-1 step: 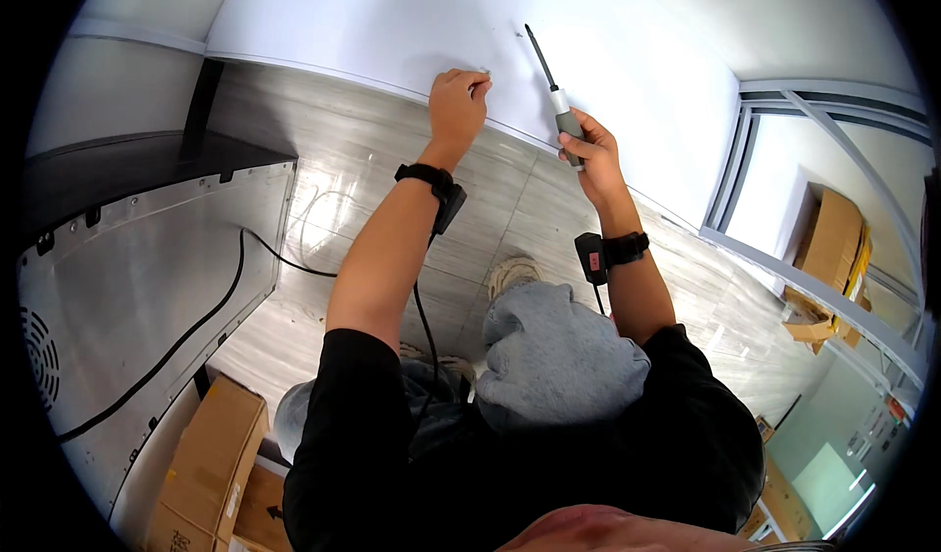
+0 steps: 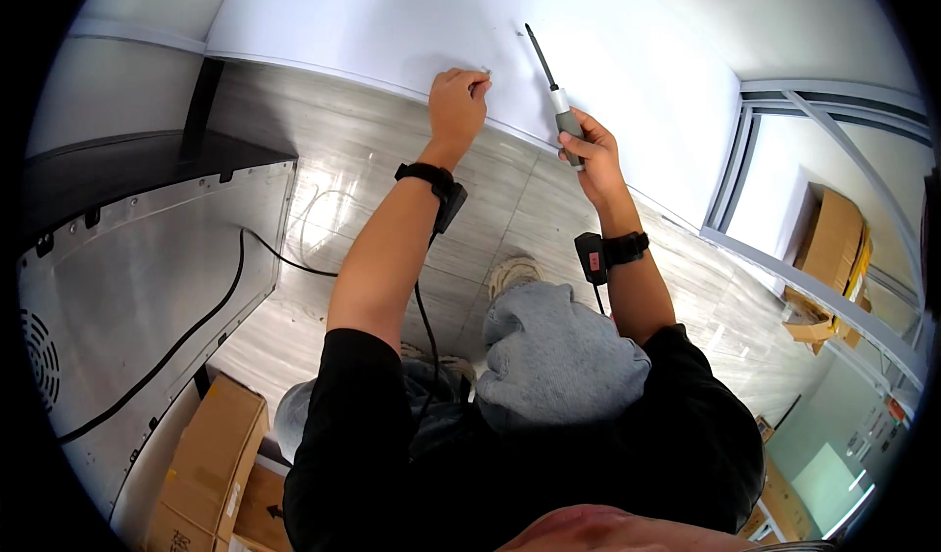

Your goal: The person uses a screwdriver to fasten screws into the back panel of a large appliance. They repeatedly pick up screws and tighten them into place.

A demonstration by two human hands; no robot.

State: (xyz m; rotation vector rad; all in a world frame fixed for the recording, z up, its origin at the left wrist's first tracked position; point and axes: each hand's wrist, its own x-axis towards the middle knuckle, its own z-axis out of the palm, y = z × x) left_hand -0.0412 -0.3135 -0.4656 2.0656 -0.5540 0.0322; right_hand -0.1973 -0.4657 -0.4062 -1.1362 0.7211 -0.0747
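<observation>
Right hand (image 2: 593, 150) grips a screwdriver (image 2: 554, 89) against the white panel (image 2: 392, 13); left hand (image 2: 457, 106) pinches something tiny at the panel's lower edge, just beside it.

Both forearms reach forward and up, each wrist strapped with a black band. The left hand (image 2: 457, 101) pinches its fingertips together; the right hand (image 2: 592, 155) is curled in a fist-like grip.

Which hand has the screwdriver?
The right hand grips the grey-handled screwdriver; the left hand only pinches something small against the white panel.
</observation>
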